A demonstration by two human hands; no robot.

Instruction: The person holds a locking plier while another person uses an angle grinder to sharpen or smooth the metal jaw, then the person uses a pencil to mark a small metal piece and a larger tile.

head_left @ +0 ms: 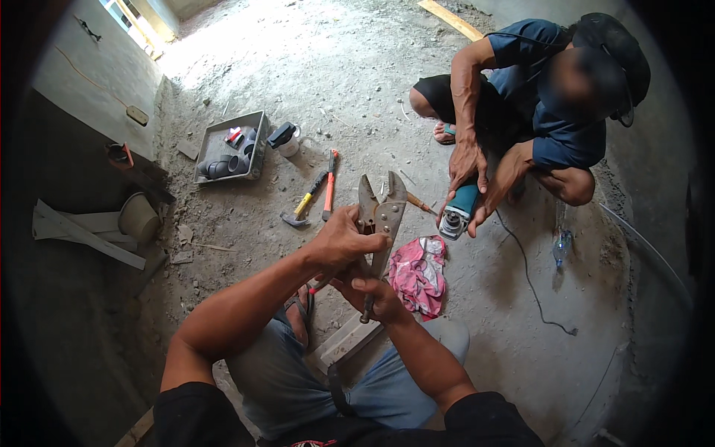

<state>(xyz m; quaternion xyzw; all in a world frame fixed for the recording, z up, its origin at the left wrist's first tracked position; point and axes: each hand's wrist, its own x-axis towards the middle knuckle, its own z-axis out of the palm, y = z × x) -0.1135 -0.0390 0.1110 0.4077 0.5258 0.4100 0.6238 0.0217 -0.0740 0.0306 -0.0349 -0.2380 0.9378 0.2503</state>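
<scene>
Jeans (pixel 279 372) and a black shirt (pixel 201 413) lie nearest, the wearer's forearms reaching out over the knees. On the far left of the rough floor (pixel 357 97), a grey tray (pixel 262 140) holds dark pipe fittings (pixel 220 166) and a small red-and-white item (pixel 234 137). Just right of it come a white container (pixel 288 147), a claw hammer (pixel 305 201) with a yellow-and-black handle and an orange-handled hammer (pixel 328 195).

At centre, locking pliers (pixel 389 217) are held above the floor, jaws apart and pointing far. The left hand (pixel 341 240) has its grip wrapped round their upper body; the right hand (pixel 378 296) grips the near end, by the adjusting screw (pixel 367 309). For good handling, I would steady the body with the left, turn the screw in small amounts with the right, and keep fingers out of the lever's closing path.

Farther right are a wooden-handled tool (pixel 418 202), a pink patterned cloth (pixel 417 276), and a co-worker's hands (pixel 468 162) around a teal angle grinder (pixel 459 203). Its cord runs nearer, to a plug (pixel 571 331) lying loose, which seems the safer way to handle it.

As for writing, the shirt shows a cut-off scrap of red-and-white print; I can read no label on the tools.
</scene>
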